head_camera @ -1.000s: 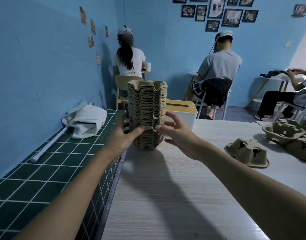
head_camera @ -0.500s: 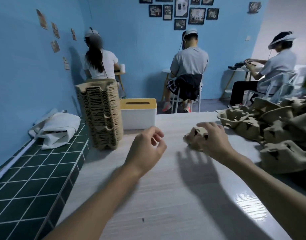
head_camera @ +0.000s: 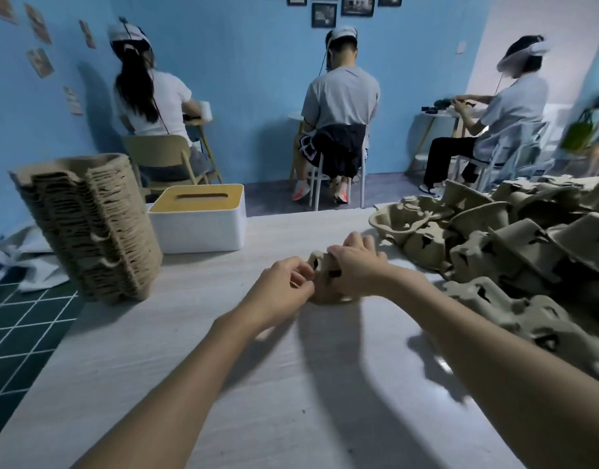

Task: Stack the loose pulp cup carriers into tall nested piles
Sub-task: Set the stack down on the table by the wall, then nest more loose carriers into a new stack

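One loose carrier (head_camera: 325, 286) is being taken up in the middle of the table (head_camera: 291, 401). It is gripped from above by the right hand (head_camera: 355, 267), whose fingers are curled over its top. Its near rim seems to be pinched by the left hand (head_camera: 284, 291), though that contact is partly hidden. Next it must be lifted, carried left and nested squarely onto the pile (head_camera: 88, 228), which is tall enough to be toppled by a careless push. A tissue box (head_camera: 200, 221) is set just beside the pile, and a heap (head_camera: 515, 245) of unsorted carriers is spread along the right.
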A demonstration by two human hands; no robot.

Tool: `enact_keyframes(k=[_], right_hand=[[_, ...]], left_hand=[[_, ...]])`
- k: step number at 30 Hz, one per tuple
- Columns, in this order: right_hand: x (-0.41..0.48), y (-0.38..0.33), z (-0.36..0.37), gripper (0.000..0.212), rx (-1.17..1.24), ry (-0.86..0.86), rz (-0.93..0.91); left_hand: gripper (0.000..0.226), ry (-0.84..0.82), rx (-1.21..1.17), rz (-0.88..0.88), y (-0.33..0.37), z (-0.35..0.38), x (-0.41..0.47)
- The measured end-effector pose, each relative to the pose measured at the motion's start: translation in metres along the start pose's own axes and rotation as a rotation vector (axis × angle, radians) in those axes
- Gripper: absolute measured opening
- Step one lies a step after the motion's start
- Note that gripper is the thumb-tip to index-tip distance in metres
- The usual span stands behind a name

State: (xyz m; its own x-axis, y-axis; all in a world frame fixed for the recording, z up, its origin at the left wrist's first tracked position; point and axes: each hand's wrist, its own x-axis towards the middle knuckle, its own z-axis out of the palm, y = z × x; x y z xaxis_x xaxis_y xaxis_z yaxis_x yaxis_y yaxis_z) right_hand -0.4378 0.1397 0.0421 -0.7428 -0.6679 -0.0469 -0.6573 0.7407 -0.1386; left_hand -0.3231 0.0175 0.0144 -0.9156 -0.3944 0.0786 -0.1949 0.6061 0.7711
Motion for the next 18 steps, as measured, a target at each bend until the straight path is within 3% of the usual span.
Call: enact_keyframes(k=[4, 8, 14, 18], right_hand=[[-0.026, 0.001, -0.006, 0.049, 0.051, 0.000, -0.050], [-0.090, 0.011, -0.007, 0.044, 0.512, 0.334, -0.142], [-0.166, 0.036, 0.013, 0.041, 0.683, 0.610, -0.221], [-0.184, 0.064, 0.006, 0.043, 0.599, 0.596, -0.269]], left_hand=[[0.022, 0.079, -0.041, 0.018, 0.011, 0.009, -0.034], [0.041, 0.315, -0.126, -0.005, 0.036, 0.020, -0.081], [0.025, -0.020, -0.563, 0.085, 0.089, 0.033, -0.137], [0.020, 0.050, -0.509, 0.225, 0.094, 0.045, -0.138]])
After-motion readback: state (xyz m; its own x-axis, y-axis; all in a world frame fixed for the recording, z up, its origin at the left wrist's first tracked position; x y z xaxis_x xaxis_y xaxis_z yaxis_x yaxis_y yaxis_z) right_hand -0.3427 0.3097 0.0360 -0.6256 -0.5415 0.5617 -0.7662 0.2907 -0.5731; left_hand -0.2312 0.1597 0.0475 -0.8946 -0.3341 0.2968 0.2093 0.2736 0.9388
